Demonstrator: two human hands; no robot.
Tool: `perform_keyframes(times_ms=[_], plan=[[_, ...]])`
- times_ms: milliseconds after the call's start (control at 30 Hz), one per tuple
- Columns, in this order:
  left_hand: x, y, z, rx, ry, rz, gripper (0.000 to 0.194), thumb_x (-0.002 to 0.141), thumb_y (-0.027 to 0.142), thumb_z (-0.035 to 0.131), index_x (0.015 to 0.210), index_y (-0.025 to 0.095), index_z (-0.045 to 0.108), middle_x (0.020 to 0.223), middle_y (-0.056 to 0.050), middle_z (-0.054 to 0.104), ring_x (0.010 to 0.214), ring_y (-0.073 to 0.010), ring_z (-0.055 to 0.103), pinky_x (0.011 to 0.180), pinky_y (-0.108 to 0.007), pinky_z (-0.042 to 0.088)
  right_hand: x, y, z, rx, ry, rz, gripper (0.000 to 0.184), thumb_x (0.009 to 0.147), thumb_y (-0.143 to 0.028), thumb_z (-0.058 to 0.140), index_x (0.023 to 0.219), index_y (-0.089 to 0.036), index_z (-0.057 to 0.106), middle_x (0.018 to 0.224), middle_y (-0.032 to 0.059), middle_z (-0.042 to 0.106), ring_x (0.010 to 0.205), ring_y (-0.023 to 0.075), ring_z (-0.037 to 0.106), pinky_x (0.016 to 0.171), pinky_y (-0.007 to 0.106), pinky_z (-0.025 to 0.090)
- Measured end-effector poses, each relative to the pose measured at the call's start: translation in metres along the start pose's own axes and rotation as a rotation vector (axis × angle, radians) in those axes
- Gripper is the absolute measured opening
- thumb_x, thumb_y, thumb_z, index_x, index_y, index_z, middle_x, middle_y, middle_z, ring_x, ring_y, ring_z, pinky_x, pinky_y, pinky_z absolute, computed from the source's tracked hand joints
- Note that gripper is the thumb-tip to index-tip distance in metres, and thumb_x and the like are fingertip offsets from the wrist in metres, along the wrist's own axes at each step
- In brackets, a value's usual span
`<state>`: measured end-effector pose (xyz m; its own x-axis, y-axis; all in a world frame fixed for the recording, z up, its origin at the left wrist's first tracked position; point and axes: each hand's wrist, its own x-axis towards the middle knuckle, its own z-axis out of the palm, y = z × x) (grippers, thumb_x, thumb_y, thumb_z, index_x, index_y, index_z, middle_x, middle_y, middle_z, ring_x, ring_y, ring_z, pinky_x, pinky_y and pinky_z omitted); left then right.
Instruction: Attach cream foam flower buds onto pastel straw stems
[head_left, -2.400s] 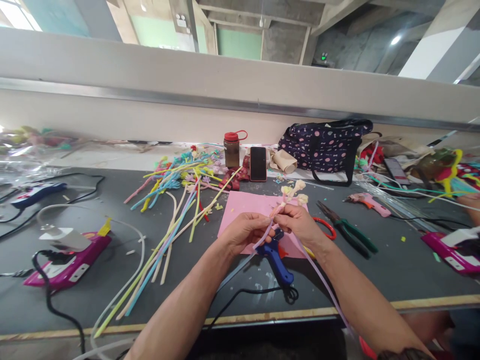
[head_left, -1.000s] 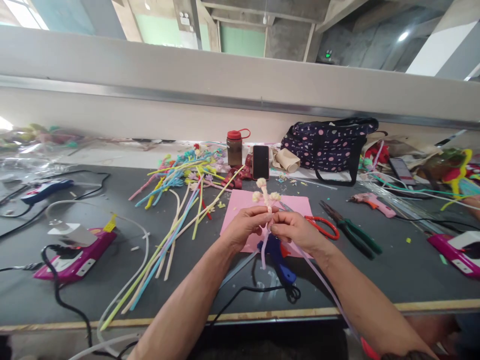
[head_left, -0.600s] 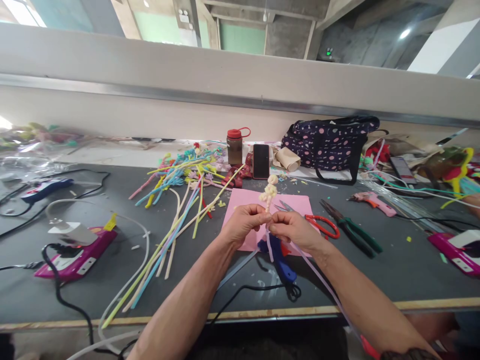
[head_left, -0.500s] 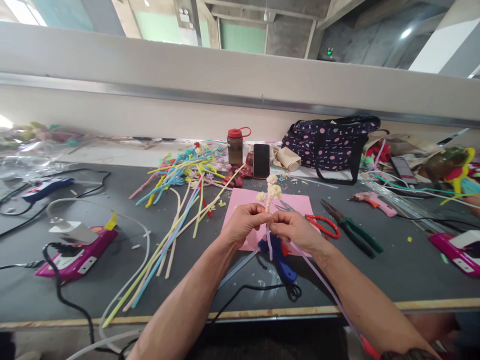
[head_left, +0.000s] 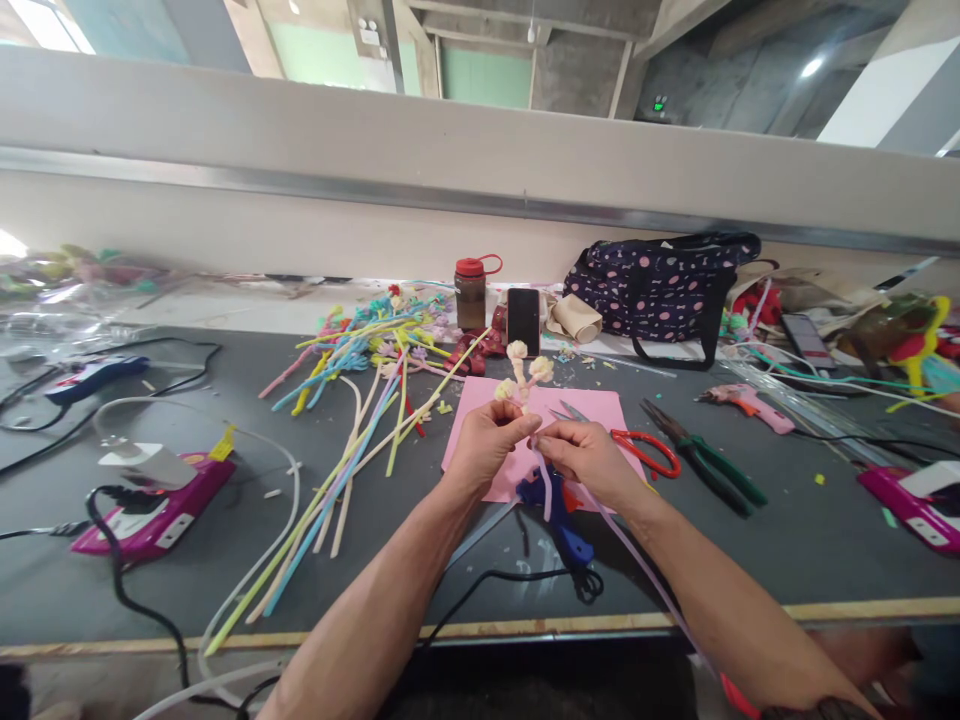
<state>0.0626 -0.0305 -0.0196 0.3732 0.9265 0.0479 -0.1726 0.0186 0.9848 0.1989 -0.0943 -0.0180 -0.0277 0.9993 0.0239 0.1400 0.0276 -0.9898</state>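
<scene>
My left hand [head_left: 484, 445] is closed, thumb and forefinger pinching the stem of a pipe-cleaner flower sprig [head_left: 540, 371] with several cream, knobbly blossoms. To its right, my right hand [head_left: 586, 457] is closed, fingertips pinching a lilac pipe cleaner [head_left: 545, 480] beside the stem; fingers partly hide the grip. A long lilac strand [head_left: 652, 568] trails along my right forearm. Under both hands lies a pink sheet [head_left: 600, 403], with a blue glue gun [head_left: 568, 535] over its near edge. Red-handled scissors [head_left: 654, 455] rest partly on the sheet, blades behind my right hand.
Green-handled pliers [head_left: 720, 475] and a pink glue gun [head_left: 757, 405] lie to the right. Loose pipe cleaners [head_left: 330, 490] spread at left, near a magenta power strip [head_left: 161, 520] with cables. A bottle [head_left: 471, 300], a phone [head_left: 523, 318] and a dark patterned bag [head_left: 652, 290] stand behind.
The flower sprig has tilted and shifted left with my left hand, its blossoms spreading apart. My right hand has moved slightly away from my left, and the lilac end below now curves.
</scene>
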Motion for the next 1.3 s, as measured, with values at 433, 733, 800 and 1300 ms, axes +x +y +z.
perform_keyframes(times_ms=[433, 733, 800, 1300], plan=[[0.0, -0.004, 0.002, 0.107, 0.034, 0.047, 0.028, 0.057, 0.033, 0.073, 0.061, 0.014, 0.053, 0.056, 0.004, 0.051, 0.051, -0.0071, 0.043, 0.049, -0.02, 0.033, 0.003, 0.004, 0.0, -0.162, 0.051, -0.083, 0.017, 0.074, -0.031, 0.057, 0.067, -0.016, 0.058, 0.059, -0.003, 0.048, 0.054, 0.0099, 0.04, 0.051, 0.023, 0.03], [-0.004, 0.004, -0.003, -0.035, -0.223, -0.157, 0.032, 0.065, 0.045, 0.065, 0.065, 0.014, 0.057, 0.056, 0.002, 0.05, 0.046, -0.0053, 0.041, 0.046, -0.019, 0.032, -0.001, -0.002, -0.004, 0.043, -0.064, 0.002, 0.018, 0.073, -0.032, 0.059, 0.066, -0.016, 0.055, 0.054, -0.0056, 0.039, 0.047, 0.0068, 0.03, 0.045, 0.022, 0.021], [-0.005, 0.007, -0.006, -0.081, -0.315, -0.205, 0.032, 0.066, 0.044, 0.064, 0.066, 0.013, 0.059, 0.056, 0.002, 0.05, 0.046, -0.0051, 0.041, 0.046, -0.02, 0.032, -0.002, -0.004, -0.007, 0.183, -0.13, 0.075, 0.019, 0.071, -0.032, 0.061, 0.067, -0.015, 0.054, 0.053, -0.0067, 0.037, 0.044, 0.005, 0.025, 0.042, 0.022, 0.015], [-0.002, 0.006, -0.005, 0.046, -0.251, -0.058, 0.029, 0.058, 0.038, 0.07, 0.058, 0.015, 0.054, 0.052, 0.005, 0.046, 0.048, -0.0066, 0.039, 0.047, -0.02, 0.029, -0.002, -0.003, -0.006, 0.103, -0.055, 0.065, 0.023, 0.072, -0.037, 0.062, 0.072, -0.014, 0.06, 0.049, -0.0054, 0.041, 0.041, 0.0053, 0.029, 0.04, 0.022, 0.017]])
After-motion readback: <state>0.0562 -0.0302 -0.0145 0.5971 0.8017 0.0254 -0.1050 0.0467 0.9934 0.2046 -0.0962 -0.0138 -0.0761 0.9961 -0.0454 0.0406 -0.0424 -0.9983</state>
